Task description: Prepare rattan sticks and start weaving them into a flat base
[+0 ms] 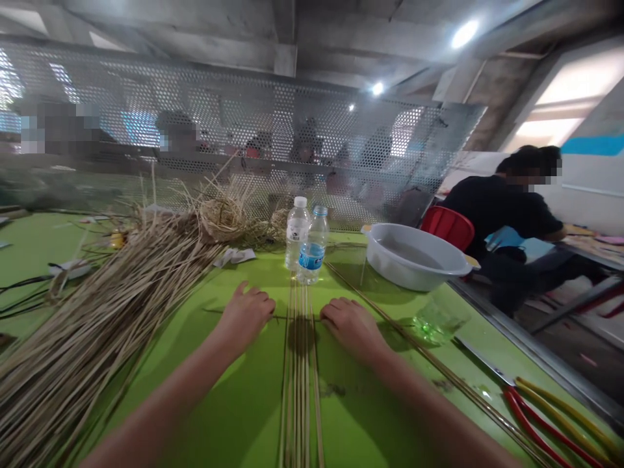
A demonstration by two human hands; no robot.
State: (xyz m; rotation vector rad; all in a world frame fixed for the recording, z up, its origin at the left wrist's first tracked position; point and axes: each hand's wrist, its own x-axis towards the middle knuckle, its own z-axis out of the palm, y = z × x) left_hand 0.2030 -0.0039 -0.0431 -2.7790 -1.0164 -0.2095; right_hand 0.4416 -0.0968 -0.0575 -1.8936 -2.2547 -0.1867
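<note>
Several thin cane strips (299,383) lie side by side on the green table (244,416), running away from me. A dark thin strip (285,318) crosses them. My left hand (246,315) rests knuckles-up just left of the strips, fingers curled down onto the crossing strip. My right hand (351,325) lies just right of the strips, fingers curled down at the other end of that strip. What the fingertips pinch is hidden under the knuckles.
A big heap of straw-coloured reeds (97,318) fills the left. Two water bottles (306,242) stand beyond the strips. A white basin (414,257), a clear cup (439,320), long canes (439,370) and red-and-yellow shears (546,416) lie right. A seated person (511,214) works beyond.
</note>
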